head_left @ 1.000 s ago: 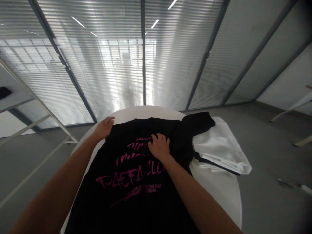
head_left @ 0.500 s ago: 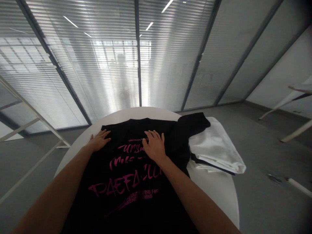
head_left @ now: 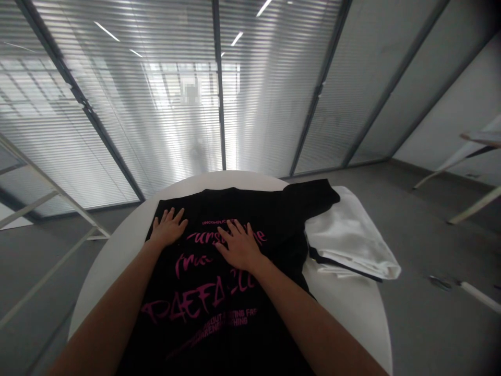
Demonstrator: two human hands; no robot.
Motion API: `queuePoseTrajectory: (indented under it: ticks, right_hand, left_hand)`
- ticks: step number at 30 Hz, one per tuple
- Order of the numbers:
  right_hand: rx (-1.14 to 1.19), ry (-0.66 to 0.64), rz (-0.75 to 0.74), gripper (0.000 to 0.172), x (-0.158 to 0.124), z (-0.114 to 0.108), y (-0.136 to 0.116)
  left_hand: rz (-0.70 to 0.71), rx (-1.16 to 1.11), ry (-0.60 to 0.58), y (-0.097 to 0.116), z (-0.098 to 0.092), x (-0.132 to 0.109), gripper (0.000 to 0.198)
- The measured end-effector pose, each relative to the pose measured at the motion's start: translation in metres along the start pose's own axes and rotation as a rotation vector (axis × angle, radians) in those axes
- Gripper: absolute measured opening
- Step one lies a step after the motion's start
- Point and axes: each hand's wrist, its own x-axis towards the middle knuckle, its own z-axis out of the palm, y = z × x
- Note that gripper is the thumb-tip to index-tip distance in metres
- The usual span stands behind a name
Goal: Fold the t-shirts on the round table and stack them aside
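Note:
A black T-shirt with pink lettering lies spread over a round white table. My left hand rests flat on the shirt near its far left edge, fingers spread and open. Palm down and with the fingers stretched out, my right hand lies on the pink print at the shirt's middle. Neither hand holds anything. A black sleeve reaches out to the right.
A folded white garment with a dark layer under it lies at the table's right edge. Glass walls with blinds stand behind the table. White frame legs stand to the left, another table's legs to the right.
My left hand came in from the shirt's far left corner onto the cloth. My right hand went from bunched fingers to flat and slid toward me. The shirt's top edge lies smoother.

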Motion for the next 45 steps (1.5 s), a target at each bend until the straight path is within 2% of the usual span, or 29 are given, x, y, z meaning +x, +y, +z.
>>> queuePoseTrajectory:
  ticks: [7, 10, 12, 17, 19, 21, 23, 25, 26, 27, 28, 30, 32, 35, 38, 41, 45]
  right_hand:
    - [0.056, -0.02, 0.003, 0.049, 0.0, -0.01, 0.001]
    - [0.045, -0.057, 0.027, 0.049, -0.001, -0.016, 0.004]
    - [0.023, -0.032, 0.027, 0.05, -0.001, -0.023, 0.006]
    - [-0.014, 0.099, 0.014, 0.042, 0.001, -0.045, 0.014]
    - [-0.012, 0.085, 0.038, 0.039, 0.002, -0.052, 0.017]
    - [-0.008, 0.015, 0.068, 0.037, 0.002, -0.06, 0.02]
    - [0.028, -0.1, 0.039, 0.035, -0.002, -0.075, 0.023]
    - [0.109, -0.149, -0.064, 0.031, -0.01, -0.1, 0.029]
    - [0.158, -0.102, -0.12, 0.032, -0.016, -0.116, 0.034]
    - [0.2, 0.039, -0.116, 0.035, -0.022, -0.132, 0.041]
    - [0.23, 0.213, -0.07, 0.039, -0.029, -0.148, 0.049]
    - [0.223, 0.522, 0.137, 0.044, -0.043, -0.174, 0.072]
    - [0.146, 0.653, 0.365, 0.041, -0.054, -0.186, 0.102]
    - [0.079, 0.651, 0.632, 0.038, -0.06, -0.177, 0.151]
    - [0.074, 0.55, 0.727, 0.039, -0.056, -0.158, 0.187]
    - [0.039, 0.502, 0.751, 0.04, -0.049, -0.149, 0.201]
    - [-0.067, 0.417, 0.818, 0.047, -0.047, -0.151, 0.208]
  left_hand:
    - [0.013, -0.037, -0.018, -0.012, -0.005, 0.014, 0.068]
    - [-0.023, -0.037, -0.005, -0.012, -0.008, 0.017, 0.069]
    - [-0.042, -0.028, 0.02, -0.008, -0.01, 0.015, 0.068]
    - [-0.02, -0.021, 0.172, 0.017, -0.01, -0.016, 0.06]
    - [0.014, -0.034, 0.158, 0.028, -0.006, -0.036, 0.06]
    - [0.034, -0.017, 0.146, 0.036, -0.003, -0.052, 0.062]
    - [0.037, 0.005, 0.137, 0.041, -0.002, -0.063, 0.063]
    - [0.036, 0.015, 0.13, 0.042, -0.003, -0.067, 0.063]
    - [0.035, 0.015, 0.132, 0.041, -0.004, -0.067, 0.063]
    - [0.033, 0.013, 0.137, 0.041, -0.005, -0.067, 0.063]
    - [0.027, 0.008, 0.141, 0.041, -0.005, -0.067, 0.062]
    - [0.013, -0.005, 0.143, 0.04, -0.006, -0.067, 0.062]
    - [0.007, -0.018, 0.14, 0.04, -0.005, -0.066, 0.062]
    - [0.011, -0.033, 0.131, 0.04, -0.004, -0.066, 0.062]
    - [0.003, -0.04, 0.127, 0.04, -0.004, -0.065, 0.062]
    - [-0.001, -0.042, 0.134, 0.04, -0.005, -0.064, 0.061]
    - [-0.002, -0.048, 0.138, 0.041, -0.005, -0.063, 0.061]
